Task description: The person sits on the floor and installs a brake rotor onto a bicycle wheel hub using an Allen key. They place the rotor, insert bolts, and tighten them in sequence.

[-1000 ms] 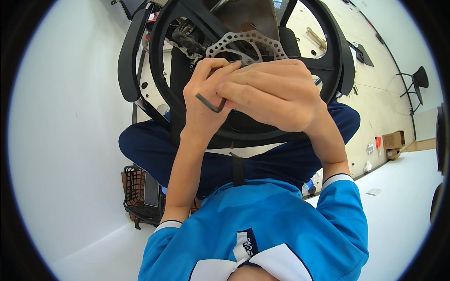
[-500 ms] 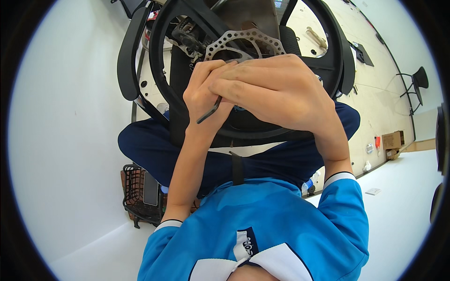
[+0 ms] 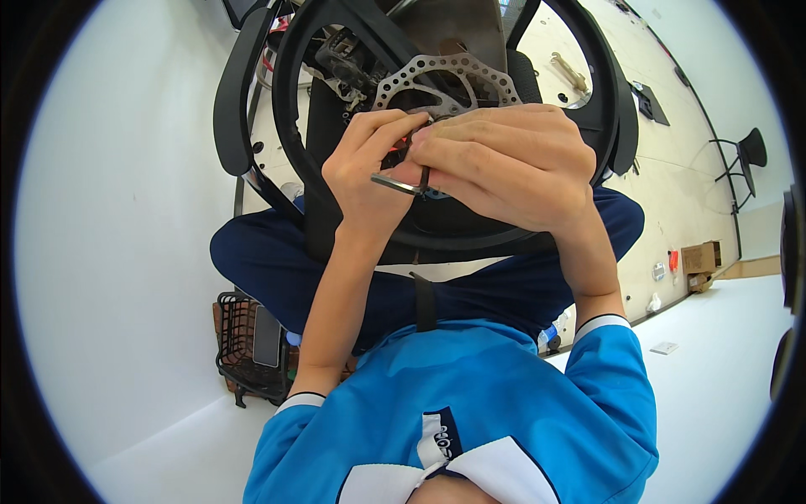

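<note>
My right hand [image 3: 522,160] is pinching a hex key [image 3: 398,184]; my curled left hand [image 3: 361,175] is hiding its hold below the top-middle brake disc [image 3: 451,63].

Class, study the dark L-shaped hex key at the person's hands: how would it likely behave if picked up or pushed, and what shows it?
The hex key is probably stiff: it shows a straight length and a sharp bend. Laid flat and pushed, it would likely swivel rather than roll, given that bend. Its sheen suggests it may be slippery.
</note>
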